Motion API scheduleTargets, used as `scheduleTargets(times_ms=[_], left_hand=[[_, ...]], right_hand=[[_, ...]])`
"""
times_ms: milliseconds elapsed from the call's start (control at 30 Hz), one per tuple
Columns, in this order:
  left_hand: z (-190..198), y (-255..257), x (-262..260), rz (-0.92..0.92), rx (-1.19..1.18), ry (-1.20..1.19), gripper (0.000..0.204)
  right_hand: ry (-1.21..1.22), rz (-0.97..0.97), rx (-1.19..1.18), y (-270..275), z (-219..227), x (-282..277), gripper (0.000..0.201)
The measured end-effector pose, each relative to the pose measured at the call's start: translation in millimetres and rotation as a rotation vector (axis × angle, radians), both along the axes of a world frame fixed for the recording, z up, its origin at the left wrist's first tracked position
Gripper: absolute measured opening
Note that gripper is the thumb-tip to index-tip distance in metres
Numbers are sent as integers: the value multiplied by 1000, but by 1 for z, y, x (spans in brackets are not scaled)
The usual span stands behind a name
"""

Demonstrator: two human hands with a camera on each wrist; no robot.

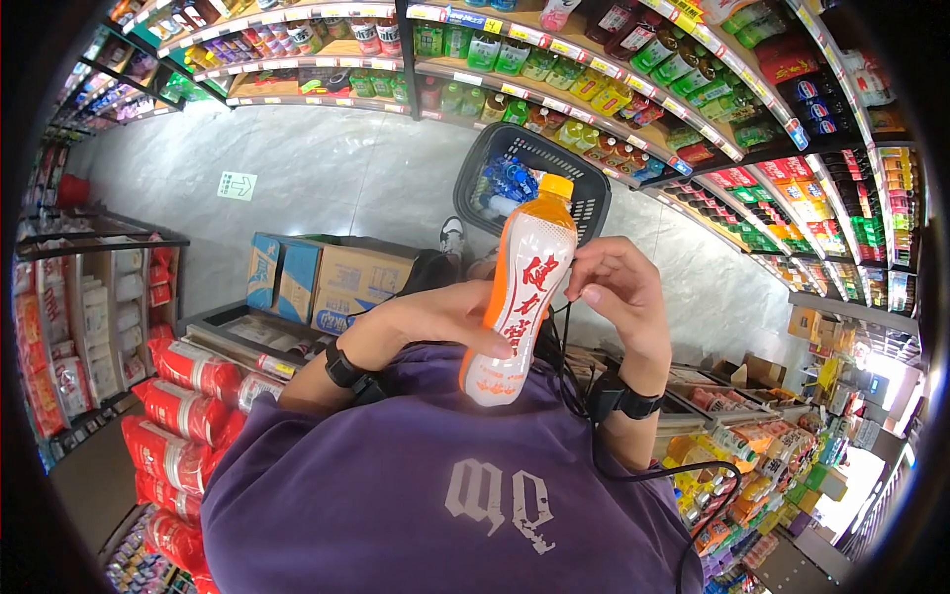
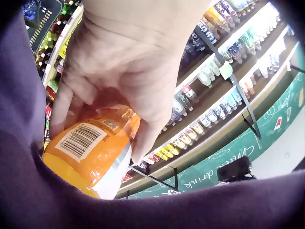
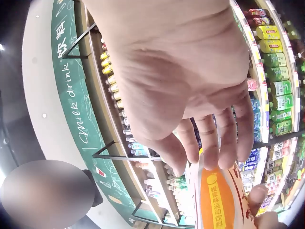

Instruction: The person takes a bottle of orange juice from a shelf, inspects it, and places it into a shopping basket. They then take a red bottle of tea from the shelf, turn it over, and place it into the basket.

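Observation:
My left hand (image 1: 435, 315) grips a drink bottle (image 1: 534, 282) around its lower half, thumb across the front. The bottle has a yellow cap, a white and orange label and red lettering, and it tilts with its cap away from my chest. In the left wrist view the orange side of the bottle (image 2: 97, 148) shows a barcode, and the left hand (image 2: 128, 71) wraps over it. My right hand (image 1: 623, 292) is beside the bottle's upper part, fingers loosely bent and holding nothing. In the right wrist view the right hand's (image 3: 190, 90) fingers overlap the bottle's (image 3: 214, 195) orange strip.
A dark shopping basket (image 1: 473, 168) with blue-and-clear packaged items stands on the floor ahead. Shelves of bottled drinks (image 1: 594, 84) curve across the far side and right. Cardboard boxes (image 1: 361, 282) and stacked red bags (image 1: 188, 416) are at the left. A black cable (image 1: 683, 467) hangs by the right forearm.

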State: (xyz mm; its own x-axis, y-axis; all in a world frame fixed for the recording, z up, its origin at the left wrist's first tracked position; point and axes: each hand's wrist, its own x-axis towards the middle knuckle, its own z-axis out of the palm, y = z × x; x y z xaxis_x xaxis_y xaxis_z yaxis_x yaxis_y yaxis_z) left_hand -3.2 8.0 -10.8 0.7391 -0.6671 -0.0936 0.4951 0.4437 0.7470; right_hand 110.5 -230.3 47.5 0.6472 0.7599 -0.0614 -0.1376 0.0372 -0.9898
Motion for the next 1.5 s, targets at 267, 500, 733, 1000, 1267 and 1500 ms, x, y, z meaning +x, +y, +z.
scheduleTargets(times_ms=[267, 500, 733, 1000, 1267, 1500], left_hand=[[-5, -3, -1, 10, -26, 20, 73], [-3, -4, 6, 7, -16, -56, 76], [6, 2, 7, 142, 1, -48, 81], [8, 3, 5, 173, 31, -24, 86], [12, 4, 6, 169, -17, 1, 90], [14, 6, 8, 186, -45, -27, 89]], right_hand=[[-33, -3, -47, 0, 1, 1, 39], [-24, -6, -56, 5, 7, 1, 48], [-55, 39, -131, 6, 6, -3, 51], [-27, 14, -109, 5, -1, -4, 50], [-11, 20, -104, 6, -2, -7, 52], [-9, -6, -108, 6, 1, -10, 56]])
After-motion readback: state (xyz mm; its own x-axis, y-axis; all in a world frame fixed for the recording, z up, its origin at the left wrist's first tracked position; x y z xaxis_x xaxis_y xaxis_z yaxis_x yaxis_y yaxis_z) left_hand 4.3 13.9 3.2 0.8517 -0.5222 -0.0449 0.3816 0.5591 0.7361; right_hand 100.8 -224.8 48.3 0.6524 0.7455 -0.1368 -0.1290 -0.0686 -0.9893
